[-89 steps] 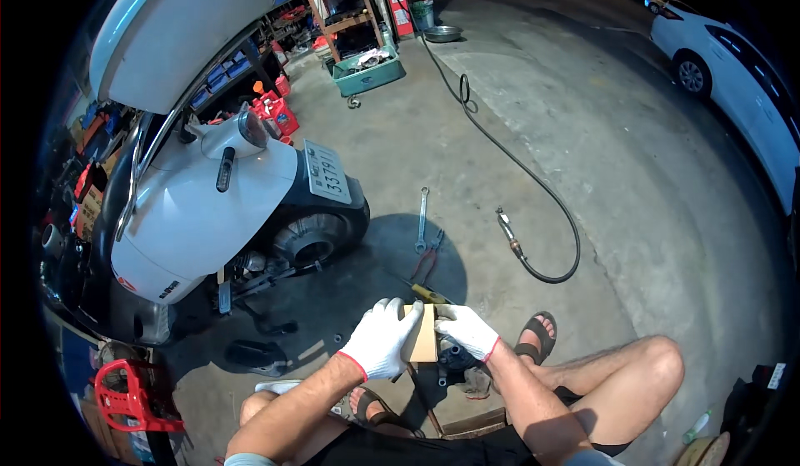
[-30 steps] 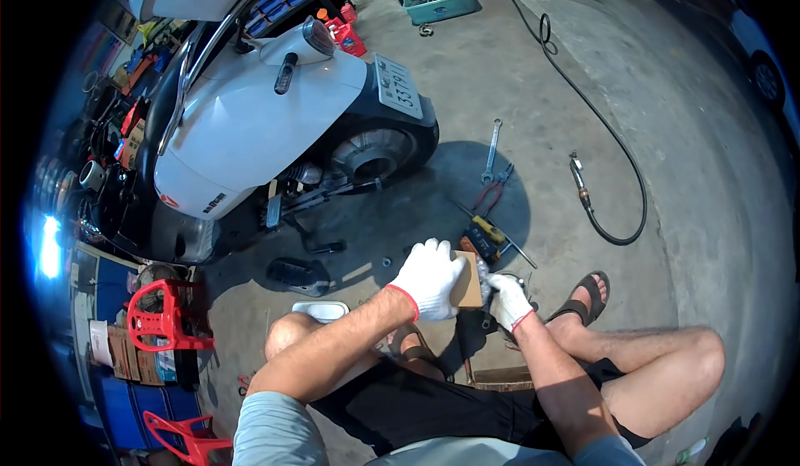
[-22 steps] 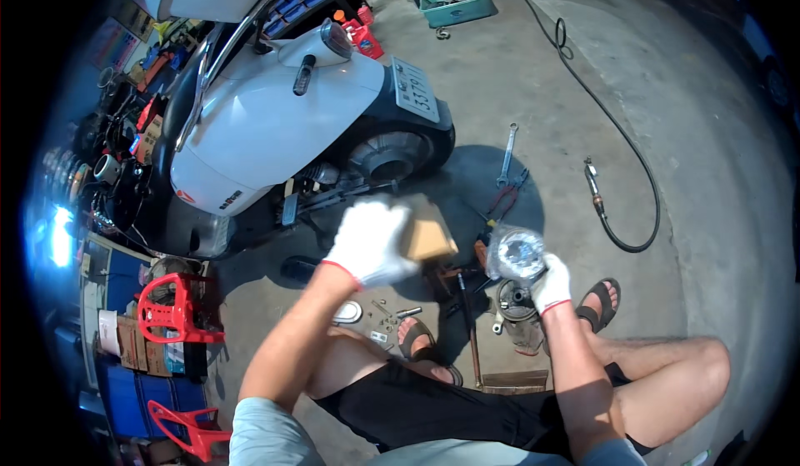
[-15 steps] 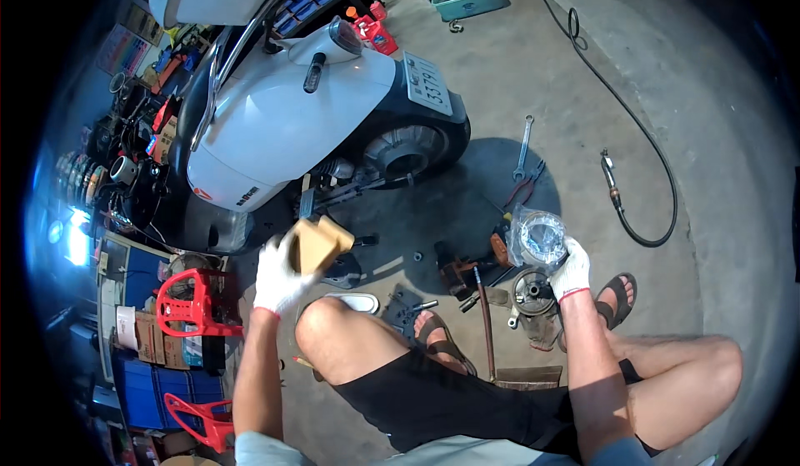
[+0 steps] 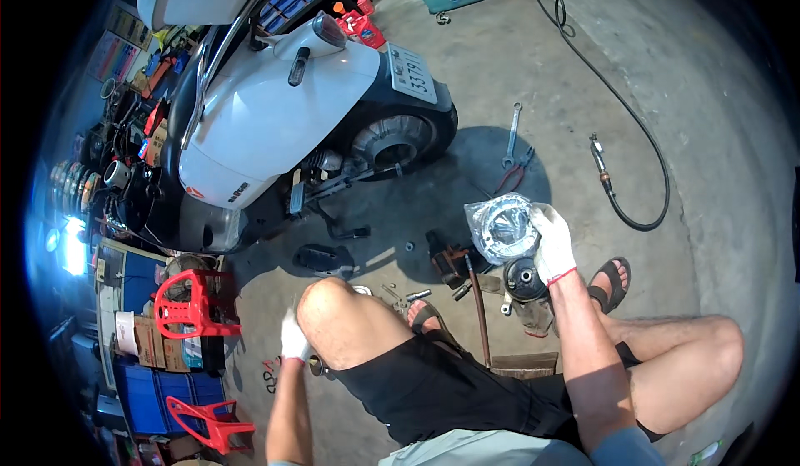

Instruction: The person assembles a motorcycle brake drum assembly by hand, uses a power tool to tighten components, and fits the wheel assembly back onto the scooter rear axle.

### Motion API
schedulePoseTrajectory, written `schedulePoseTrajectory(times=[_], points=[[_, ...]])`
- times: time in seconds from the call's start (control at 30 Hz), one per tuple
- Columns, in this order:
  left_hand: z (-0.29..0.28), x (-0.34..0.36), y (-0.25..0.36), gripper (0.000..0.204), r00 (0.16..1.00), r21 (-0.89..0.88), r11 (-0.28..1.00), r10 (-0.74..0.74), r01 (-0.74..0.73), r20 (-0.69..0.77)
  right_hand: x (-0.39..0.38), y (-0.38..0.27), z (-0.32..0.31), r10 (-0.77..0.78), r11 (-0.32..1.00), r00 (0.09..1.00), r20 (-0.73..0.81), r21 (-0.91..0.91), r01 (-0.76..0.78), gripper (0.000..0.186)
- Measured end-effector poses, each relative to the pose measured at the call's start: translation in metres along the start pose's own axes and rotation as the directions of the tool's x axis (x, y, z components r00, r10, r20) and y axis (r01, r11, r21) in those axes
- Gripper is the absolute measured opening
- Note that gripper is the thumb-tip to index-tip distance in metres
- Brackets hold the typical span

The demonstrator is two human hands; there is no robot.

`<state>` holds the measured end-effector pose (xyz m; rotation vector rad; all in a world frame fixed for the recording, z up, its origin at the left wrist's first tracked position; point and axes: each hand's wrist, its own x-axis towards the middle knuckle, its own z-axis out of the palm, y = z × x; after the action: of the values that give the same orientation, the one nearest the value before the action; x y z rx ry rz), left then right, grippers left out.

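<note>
- Head view, right hand [image 5: 553, 245]: white-gloved, red-trimmed cuff; fingers clamped on the right edge of a bagged ring part [image 5: 508, 231].
- Bagged ring part: round, silvery, in clear plastic; held up over the floor [image 5: 375, 233], in front of the seated person.
- Left hand [image 5: 294, 335]: white-gloved, lowered at the outer side of the left knee [image 5: 332, 320]; from here I cannot tell whether its fingers are apart or together.
- Black round part [image 5: 526, 280]: on the floor, partly covered from sight by the bag.
- One wooden-handled tool [image 5: 479, 316]: its lower end near a wooden block [image 5: 525, 364].
- One wrench [image 5: 512, 137]; red-handled pliers [image 5: 511, 179], just beside it.
- One black hose [image 5: 612, 87] with metal fitting [image 5: 599, 162], to the right.
- One pale scooter [image 5: 275, 112], upper left.
</note>
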<state>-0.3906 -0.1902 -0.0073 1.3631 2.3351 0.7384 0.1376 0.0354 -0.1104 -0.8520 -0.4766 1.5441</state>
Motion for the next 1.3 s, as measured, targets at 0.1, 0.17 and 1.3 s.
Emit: schedulePoseTrajectory(times=[0.1, 0.17, 1.3], points=[[-0.004, 0.055, 0.178, 0.024, 0.95, -0.156, 0.953, 0.222, -0.259, -0.219, -0.008, -0.011, 0.014, -0.042, 0.997, 0.998, 0.055, -0.055, 0.045, 0.022], [0.015, 0.066, 0.262, 0.02, 0.924, -0.158, 0.912, 0.359, -0.377, -0.131, -0.017, -0.021, 0.021, -0.045, 0.995, 0.995, 0.093, -0.084, 0.053, 0.02], [0.097, 0.08, 0.347, 0.023, 0.787, -0.011, 0.841, 0.51, -0.541, 0.347, 0.007, 0.007, -0.038, 0.09, 0.996, 0.996, 0.021, -0.015, -0.09, 0.024]])
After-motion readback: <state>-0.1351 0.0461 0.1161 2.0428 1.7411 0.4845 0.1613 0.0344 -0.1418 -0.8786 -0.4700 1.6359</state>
